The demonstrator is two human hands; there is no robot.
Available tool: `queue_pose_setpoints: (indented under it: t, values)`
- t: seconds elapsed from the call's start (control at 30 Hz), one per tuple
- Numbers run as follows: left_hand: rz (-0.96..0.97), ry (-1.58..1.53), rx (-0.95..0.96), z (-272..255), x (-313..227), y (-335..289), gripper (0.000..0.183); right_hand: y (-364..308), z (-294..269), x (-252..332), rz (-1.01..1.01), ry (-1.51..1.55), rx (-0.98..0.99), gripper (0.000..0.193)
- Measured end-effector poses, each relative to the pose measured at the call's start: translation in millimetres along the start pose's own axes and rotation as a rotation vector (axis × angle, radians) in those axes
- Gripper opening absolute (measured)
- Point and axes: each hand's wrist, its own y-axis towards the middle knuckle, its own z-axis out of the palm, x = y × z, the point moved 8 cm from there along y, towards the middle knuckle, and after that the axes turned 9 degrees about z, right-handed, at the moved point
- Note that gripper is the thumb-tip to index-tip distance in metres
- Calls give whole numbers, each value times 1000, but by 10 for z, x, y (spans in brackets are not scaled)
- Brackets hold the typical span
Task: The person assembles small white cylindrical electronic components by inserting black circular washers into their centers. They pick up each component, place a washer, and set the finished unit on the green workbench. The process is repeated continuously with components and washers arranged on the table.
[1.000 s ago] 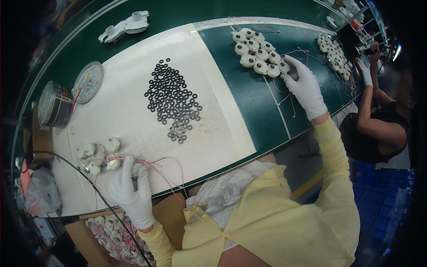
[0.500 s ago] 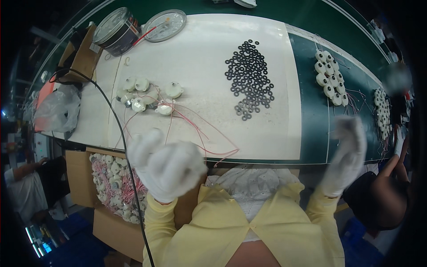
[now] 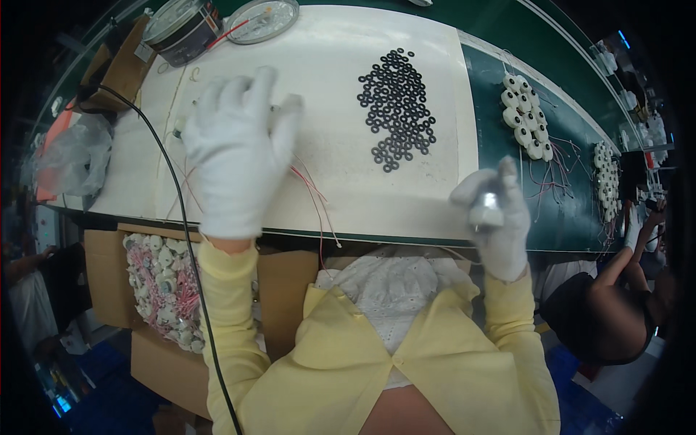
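My left hand (image 3: pixel 235 148), in a white glove, is over the left part of the white work surface with its fingers spread. It covers most of a group of small white round wired parts, and pink and red wires (image 3: pixel 312 185) trail out beside it. My right hand (image 3: pixel 507 217), also gloved, is at the front edge of the table on the right. Between its curled fingers is a small white-and-silver round part (image 3: pixel 487 214), somewhat blurred. A patch of small black rings (image 3: pixel 395 109) lies flat between the hands, farther back.
White round parts (image 3: pixel 527 116) with black centres stand in rows on the green mat (image 3: pixel 493 94), wires trailing. Another such group (image 3: pixel 606 181) lies farther right. A tub (image 3: pixel 181 32) and lid (image 3: pixel 261 20) stand back left. A black cable (image 3: pixel 170 163) crosses before an open carton (image 3: pixel 109 279).
My left hand has moved forward from the table's front edge onto the white parts, its fingers spreading. My right hand has come left from the green mat and now shows a white-and-silver part.
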Motion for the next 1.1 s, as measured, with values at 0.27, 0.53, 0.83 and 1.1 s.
queue_pose_setpoints:
  t: [0.27,0.53,0.83,1.1]
  values:
    - [103,-7,26,150,-107,-117,15,189,-98,417,-867,-1182,-180,26]
    - [102,-178,158,55,-281,-317,25,220,74,496,-911,-1655,-180,40]
    - [-15,-327,91,189,-402,-551,36,635,-154,133,-108,-588,142,32]
    - [-47,-355,55,211,-365,-628,53,661,-87,196,-137,-666,145,30]
